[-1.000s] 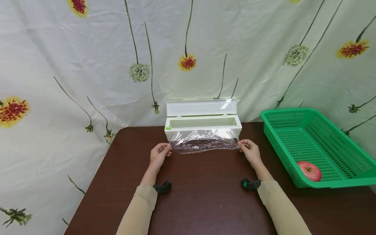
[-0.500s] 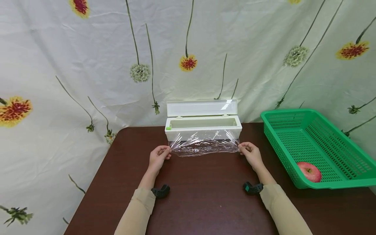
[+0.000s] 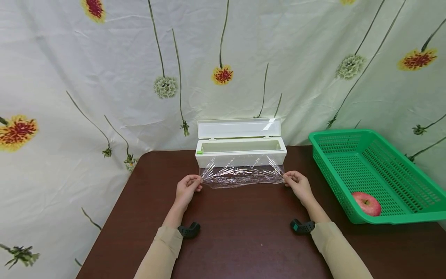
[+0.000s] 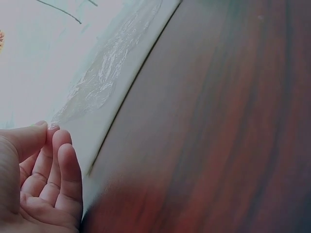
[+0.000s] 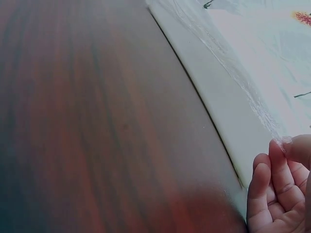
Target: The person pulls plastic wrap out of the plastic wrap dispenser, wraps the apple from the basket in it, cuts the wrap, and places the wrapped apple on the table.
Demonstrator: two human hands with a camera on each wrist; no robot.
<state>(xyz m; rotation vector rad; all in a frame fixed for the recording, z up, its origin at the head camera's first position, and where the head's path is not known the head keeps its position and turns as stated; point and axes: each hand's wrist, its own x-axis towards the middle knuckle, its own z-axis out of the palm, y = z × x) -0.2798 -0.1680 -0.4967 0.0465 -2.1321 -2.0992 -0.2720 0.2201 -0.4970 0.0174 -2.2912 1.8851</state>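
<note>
A sheet of clear plastic wrap [image 3: 240,178] hangs out over the front of a white wrap dispenser box [image 3: 240,159], whose lid [image 3: 238,128] is raised at the back. My left hand [image 3: 186,190] pinches the sheet's left front corner between thumb and forefinger; the same pinch shows in the left wrist view, where the wrap [image 4: 104,73] runs up from the fingertips. At the right front corner my right hand [image 3: 299,186] pinches the wrap, also seen in the right wrist view as a crinkled strip of wrap [image 5: 243,85]. The roll inside the box is hidden.
On the right of the dark wooden table [image 3: 240,240] stands a green plastic basket [image 3: 336,182] with a red apple [image 3: 367,204] in its near corner. A flower-printed cloth [image 3: 132,46] hangs behind the table. A small green piece [image 3: 199,152] sits on the box's left front rim.
Both hands have drawn slightly toward me, pulling the wrap's front edge farther from the box. The box, basket and apple have stayed in place.
</note>
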